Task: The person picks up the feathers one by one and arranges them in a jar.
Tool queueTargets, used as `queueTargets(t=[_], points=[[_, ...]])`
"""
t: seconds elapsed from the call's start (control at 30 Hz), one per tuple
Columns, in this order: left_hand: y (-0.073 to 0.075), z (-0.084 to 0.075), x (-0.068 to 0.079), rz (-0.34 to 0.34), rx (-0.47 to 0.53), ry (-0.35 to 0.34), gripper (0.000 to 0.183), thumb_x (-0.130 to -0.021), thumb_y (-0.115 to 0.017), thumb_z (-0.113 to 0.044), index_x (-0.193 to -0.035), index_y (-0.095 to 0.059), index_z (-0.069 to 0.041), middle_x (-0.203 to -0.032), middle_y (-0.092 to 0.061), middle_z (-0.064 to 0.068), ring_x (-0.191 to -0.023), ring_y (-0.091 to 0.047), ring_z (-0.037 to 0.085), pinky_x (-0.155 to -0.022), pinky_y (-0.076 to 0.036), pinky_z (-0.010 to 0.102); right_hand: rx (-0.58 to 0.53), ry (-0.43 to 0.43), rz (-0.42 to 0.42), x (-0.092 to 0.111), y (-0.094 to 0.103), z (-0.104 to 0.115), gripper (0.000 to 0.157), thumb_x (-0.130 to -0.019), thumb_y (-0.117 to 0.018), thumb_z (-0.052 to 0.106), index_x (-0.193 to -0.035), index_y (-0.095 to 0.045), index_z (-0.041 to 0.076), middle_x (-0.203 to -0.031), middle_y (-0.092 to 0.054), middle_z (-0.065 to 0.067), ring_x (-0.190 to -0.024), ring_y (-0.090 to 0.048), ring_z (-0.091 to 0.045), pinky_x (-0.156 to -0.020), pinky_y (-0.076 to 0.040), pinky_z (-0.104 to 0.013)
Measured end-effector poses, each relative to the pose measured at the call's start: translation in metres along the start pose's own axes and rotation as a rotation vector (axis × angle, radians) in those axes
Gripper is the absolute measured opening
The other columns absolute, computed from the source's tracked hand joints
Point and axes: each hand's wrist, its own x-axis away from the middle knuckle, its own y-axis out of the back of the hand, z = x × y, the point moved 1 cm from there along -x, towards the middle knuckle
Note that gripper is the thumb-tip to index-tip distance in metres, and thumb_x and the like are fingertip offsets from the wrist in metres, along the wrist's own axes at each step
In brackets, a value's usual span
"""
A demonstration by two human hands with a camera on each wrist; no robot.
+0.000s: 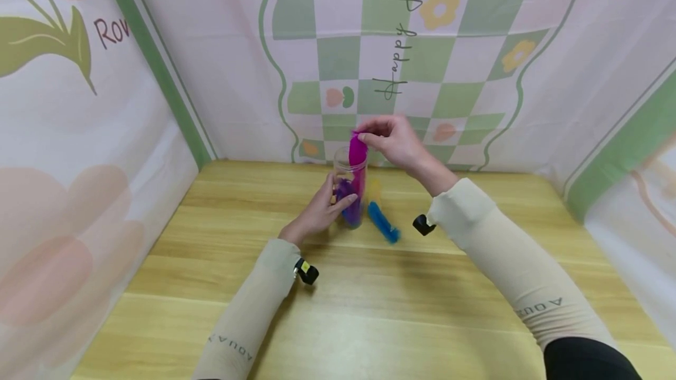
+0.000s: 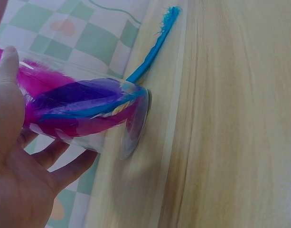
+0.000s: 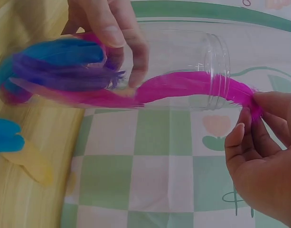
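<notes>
My left hand [image 1: 318, 207] holds a clear jar [image 3: 178, 52] round its lower part, thumb on the near side. Inside lie a purple feather [image 2: 79, 97], a blue feather [image 3: 60, 53] and pink ones, heaped toward the base. At the open mouth my right hand [image 1: 393, 142] pinches the end of a magenta feather [image 3: 183, 85] between thumb and fingers. The feather's length runs down through the mouth into the jar. In the head view the jar stands upright close to the back of the table.
Right of the jar, a blue feather [image 1: 383, 223] and a yellow feather [image 1: 374, 190] lie on the wooden table [image 1: 343, 309]. A printed cloth [image 1: 338, 57] hangs along the table's back edge, with further cloth at both sides.
</notes>
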Motion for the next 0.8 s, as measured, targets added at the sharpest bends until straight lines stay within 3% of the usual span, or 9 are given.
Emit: queueTargets(t=[0.3, 0.43, 0.8], points=[[-0.0011, -0.0014, -0.0006, -0.002, 0.006, 0.011, 0.051, -0.107, -0.057, -0.025, -0.148, -0.028, -0.013, -0.141, -0.050, 0.011, -0.133, -0.052, 0.029, -0.112, -0.043, 0.049, 0.106, 0.023, 0.004, 0.0003, 0.0021, -0.0019, 0.016, -0.098, -0.069, 0.008, -0.110, -0.075, 0.001, -0.106, -0.074, -0.014, -0.090, -0.065, -0.025, -0.074, -0.052, -0.025], [-0.0007, -0.0015, 0.0006, -0.007, -0.006, 0.030, 0.054, -0.106, -0.057, -0.030, -0.149, -0.028, -0.015, -0.143, -0.050, 0.012, -0.136, -0.050, 0.030, -0.113, -0.041, 0.051, 0.125, 0.002, 0.008, -0.0003, 0.0022, -0.0015, 0.015, -0.097, -0.071, 0.010, -0.109, -0.075, 0.002, -0.103, -0.074, -0.013, -0.088, -0.066, -0.020, -0.076, -0.054, -0.028], [-0.0005, -0.0018, 0.0006, 0.007, 0.007, 0.036, 0.054, -0.105, -0.057, -0.036, -0.147, -0.029, -0.018, -0.145, -0.049, 0.007, -0.133, -0.054, 0.028, -0.111, -0.045, 0.048, 0.225, 0.023, 0.031, 0.0002, 0.0013, 0.0004, 0.011, -0.096, -0.072, 0.008, -0.102, -0.077, 0.001, -0.095, -0.075, -0.015, -0.086, -0.070, -0.028, -0.074, -0.056, -0.033]])
